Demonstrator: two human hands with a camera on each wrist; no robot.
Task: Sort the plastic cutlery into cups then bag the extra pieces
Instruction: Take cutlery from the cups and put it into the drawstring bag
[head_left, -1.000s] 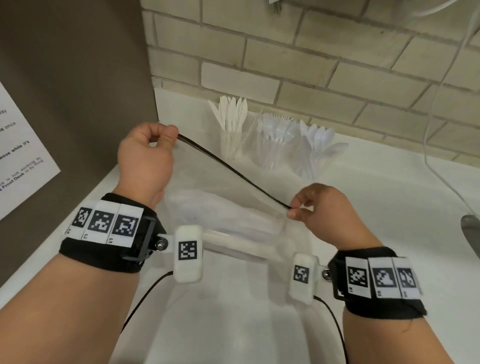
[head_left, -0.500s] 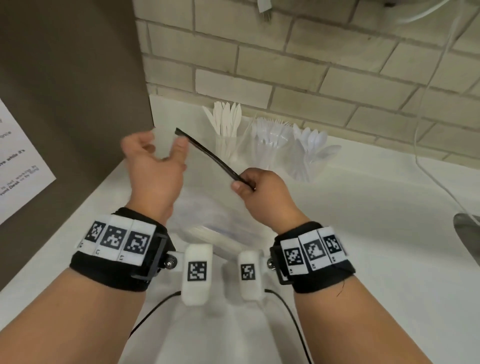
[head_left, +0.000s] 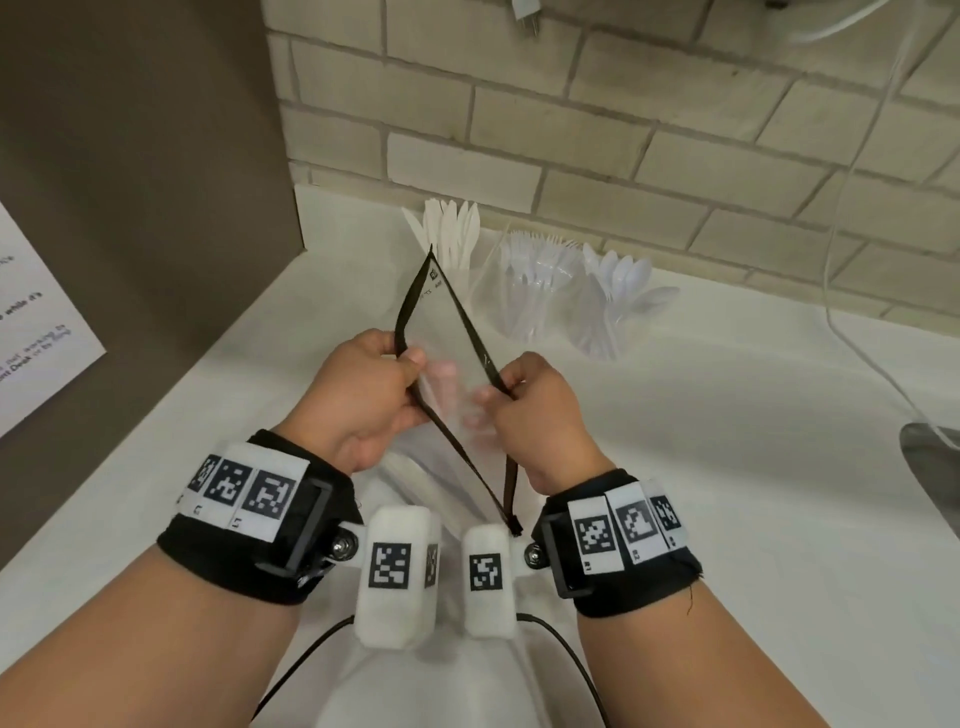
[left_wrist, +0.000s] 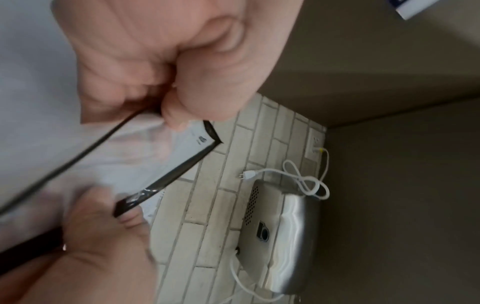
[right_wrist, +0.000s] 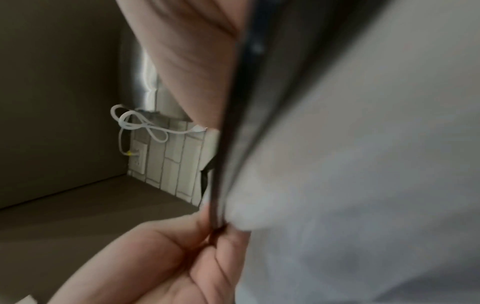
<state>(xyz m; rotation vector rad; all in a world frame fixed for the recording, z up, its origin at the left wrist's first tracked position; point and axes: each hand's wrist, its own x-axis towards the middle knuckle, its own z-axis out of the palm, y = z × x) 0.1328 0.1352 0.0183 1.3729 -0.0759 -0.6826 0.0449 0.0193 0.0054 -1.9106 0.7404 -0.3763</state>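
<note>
A clear zip bag with a black zip strip is held up over the white counter, its mouth spread into a diamond. My left hand pinches the left lip and my right hand pinches the right lip. White cutlery shows dimly in the bag's lower part. Behind stand three clear cups: knives, forks, spoons. In the left wrist view my left hand grips the strip. The right wrist view is blurred, with the strip running past my right hand.
A brown partition with a paper notice closes off the left. A brick wall runs along the back. A white cable hangs down to the counter, and a steel appliance sits at the right edge.
The strip was stretched flat between both hands, then my left hand let go. Now the hands are close together, each pinching one lip, and the bag's mouth is pulled apart.
</note>
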